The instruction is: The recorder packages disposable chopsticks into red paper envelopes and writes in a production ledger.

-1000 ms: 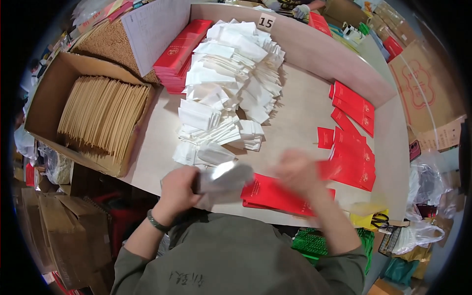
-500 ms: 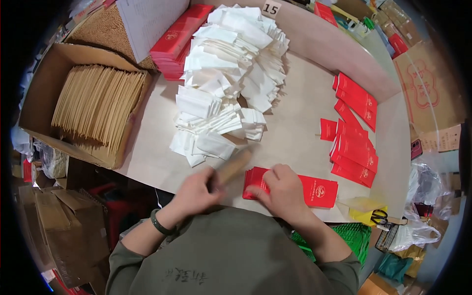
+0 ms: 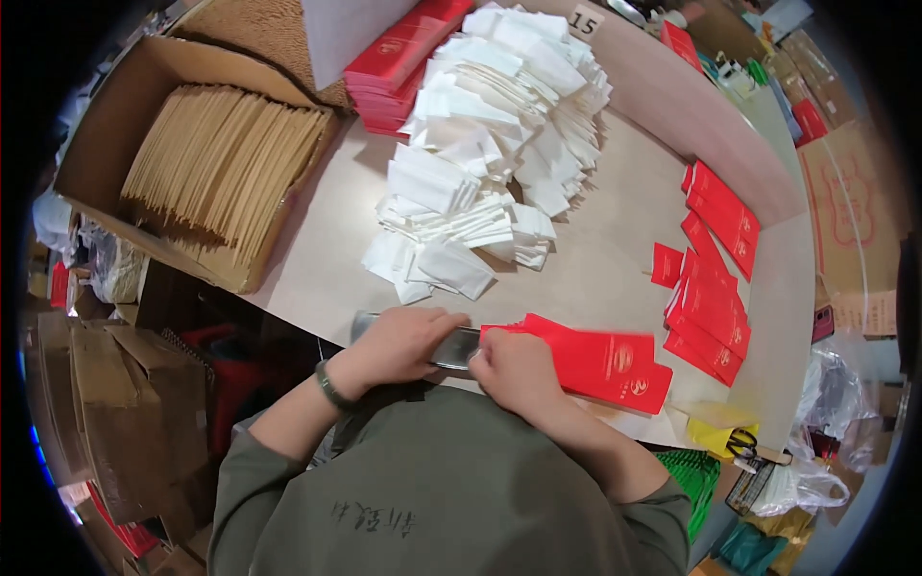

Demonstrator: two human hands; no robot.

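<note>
In the cardboard box (image 3: 106, 144), tan envelopes (image 3: 216, 173) stand.

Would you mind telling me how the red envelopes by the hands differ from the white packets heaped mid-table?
The red envelopes are long, flat and neatly stacked; the white packets are smaller, squarish and piled loosely. The red envelopes lie under the right hand; no hand touches the white packets. Both rest on the table.
</note>
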